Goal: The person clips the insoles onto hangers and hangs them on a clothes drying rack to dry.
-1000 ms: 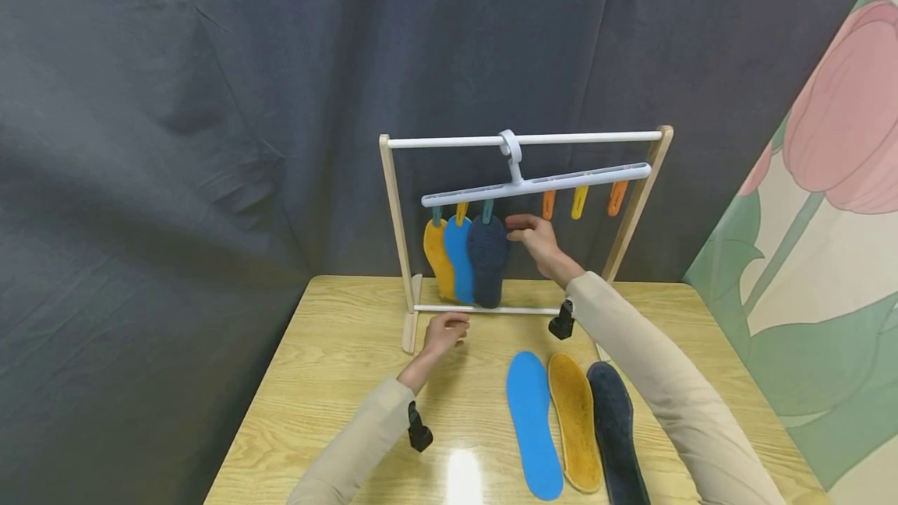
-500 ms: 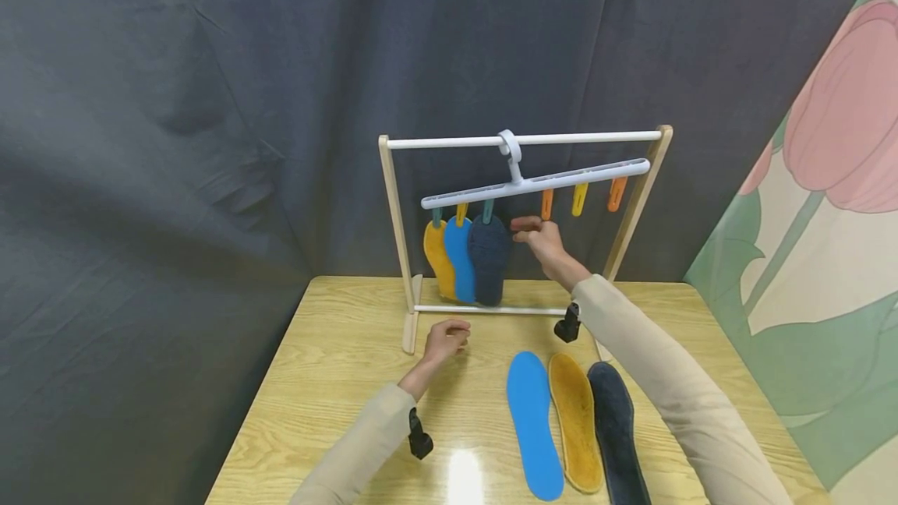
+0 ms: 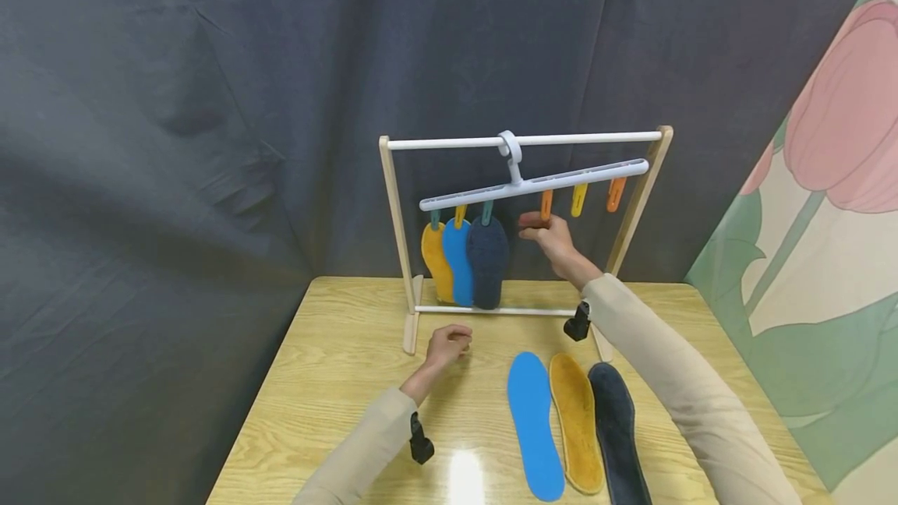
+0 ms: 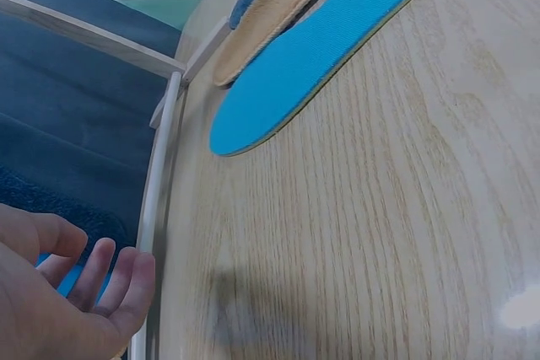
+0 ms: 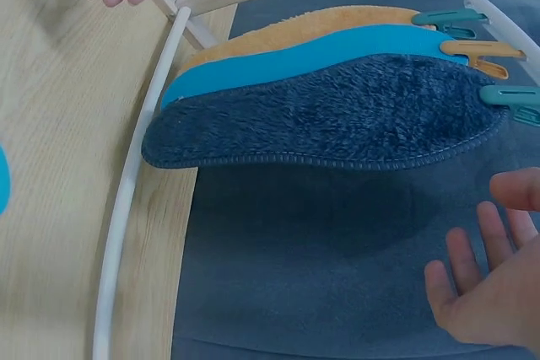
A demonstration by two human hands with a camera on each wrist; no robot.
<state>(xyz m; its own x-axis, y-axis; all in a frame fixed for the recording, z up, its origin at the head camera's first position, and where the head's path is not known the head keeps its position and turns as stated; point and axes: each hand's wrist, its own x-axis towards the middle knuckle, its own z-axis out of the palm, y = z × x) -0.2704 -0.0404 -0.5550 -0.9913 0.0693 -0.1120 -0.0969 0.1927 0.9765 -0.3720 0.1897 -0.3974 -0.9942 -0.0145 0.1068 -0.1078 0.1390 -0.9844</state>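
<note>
Three insoles hang by clips from the left half of a tilted white hanger [image 3: 533, 186]: a yellow insole [image 3: 438, 256], a blue insole [image 3: 459, 263] and a fuzzy dark blue insole [image 5: 321, 115]. My right hand [image 3: 550, 241] is just right of the dark one, apart from it and holding nothing. Its fingers are relaxed beside an orange clip [image 3: 546, 203]; whether they touch it I cannot tell. Low in front of the rack, my left hand [image 3: 447, 346] hovers over the table with loosely bent fingers and nothing in them.
A blue insole [image 3: 535, 427], a tan insole [image 3: 577, 423] and a dark insole [image 3: 619, 435] lie side by side on the wooden table [image 3: 316, 380]. The rack [image 3: 394, 209] stands at the back before a dark curtain. A yellow clip [image 3: 578, 199] and another orange clip [image 3: 615, 194] hang at right.
My right hand has drawn away from the hanging dark insole, to the right. The left hand has come slightly nearer the person. The hanger's right end has risen a little.
</note>
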